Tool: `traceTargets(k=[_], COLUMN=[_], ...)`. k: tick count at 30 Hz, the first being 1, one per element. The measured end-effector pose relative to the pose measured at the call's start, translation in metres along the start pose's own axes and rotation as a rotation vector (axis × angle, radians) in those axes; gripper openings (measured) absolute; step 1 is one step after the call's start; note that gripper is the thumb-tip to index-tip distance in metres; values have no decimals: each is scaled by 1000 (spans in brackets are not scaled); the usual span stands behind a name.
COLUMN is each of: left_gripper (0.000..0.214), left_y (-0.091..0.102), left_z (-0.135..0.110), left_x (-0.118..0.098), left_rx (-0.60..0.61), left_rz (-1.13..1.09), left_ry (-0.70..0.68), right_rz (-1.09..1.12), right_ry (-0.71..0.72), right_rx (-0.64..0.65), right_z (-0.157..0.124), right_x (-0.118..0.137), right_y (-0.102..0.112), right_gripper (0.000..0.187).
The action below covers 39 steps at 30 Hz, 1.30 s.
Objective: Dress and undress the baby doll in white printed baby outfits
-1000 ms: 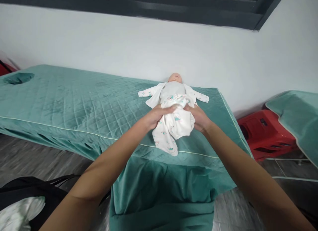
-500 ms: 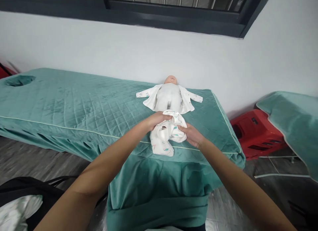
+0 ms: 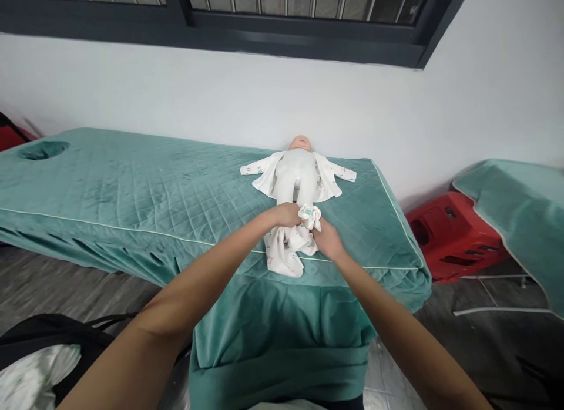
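Head view, clock read from frame centre unless noted: doll [image 3: 296, 163] on its back on the green bed [image 3: 176, 190], head toward 12 at the wall, legs toward 6, so the leg end faces the wearer; feet hidden behind hands and cloth. White jacket [image 3: 326, 178] lies open under it, sleeves out at the doll's 9 and 3, front flaps off the torso; can't tell if arms are inside. Printed garment [image 3: 284, 254] sits just past the legs at 6. Left hand [image 3: 288, 214]: grip closed on its upper part from 9. Right hand [image 3: 325, 238]: grip closed on the same cloth from the 4 side. 2 grips probably so the bunched fabric stays gathered between them; loose end rests near the bed's front edge, likely taking some weight. Exact finger placement unclear. Dark bag [image 3: 57, 333] at 8 carries a pale cloth [image 3: 39, 372]; red stool [image 3: 460, 237] just past 3, beside the bed.
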<state>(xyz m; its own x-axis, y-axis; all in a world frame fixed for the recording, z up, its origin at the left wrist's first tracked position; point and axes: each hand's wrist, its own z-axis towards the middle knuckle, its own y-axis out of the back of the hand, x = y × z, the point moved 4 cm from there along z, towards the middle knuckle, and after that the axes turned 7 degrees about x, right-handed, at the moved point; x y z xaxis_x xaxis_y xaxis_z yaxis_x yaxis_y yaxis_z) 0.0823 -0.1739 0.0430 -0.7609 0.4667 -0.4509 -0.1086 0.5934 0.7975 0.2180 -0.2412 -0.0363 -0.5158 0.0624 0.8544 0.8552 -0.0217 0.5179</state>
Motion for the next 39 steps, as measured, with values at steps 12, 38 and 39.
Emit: traceTargets(k=[12,38,39], left_gripper=[31,20,21], left_y=[6,61,59], left_z=[-11,70,71], left_x=[7,73,79], left_rx=[66,-484,-485], left_rz=[-646,-924,-982], left_ry=[-162,-383,-390], right_rz=[322,148,143], right_ry=[162,164,136], right_rx=[-250,-325,-328], right_z=[-2,127,128], right_x=[-13,0,-2], right_y=[-6,32,31], right_gripper=[29,20,18])
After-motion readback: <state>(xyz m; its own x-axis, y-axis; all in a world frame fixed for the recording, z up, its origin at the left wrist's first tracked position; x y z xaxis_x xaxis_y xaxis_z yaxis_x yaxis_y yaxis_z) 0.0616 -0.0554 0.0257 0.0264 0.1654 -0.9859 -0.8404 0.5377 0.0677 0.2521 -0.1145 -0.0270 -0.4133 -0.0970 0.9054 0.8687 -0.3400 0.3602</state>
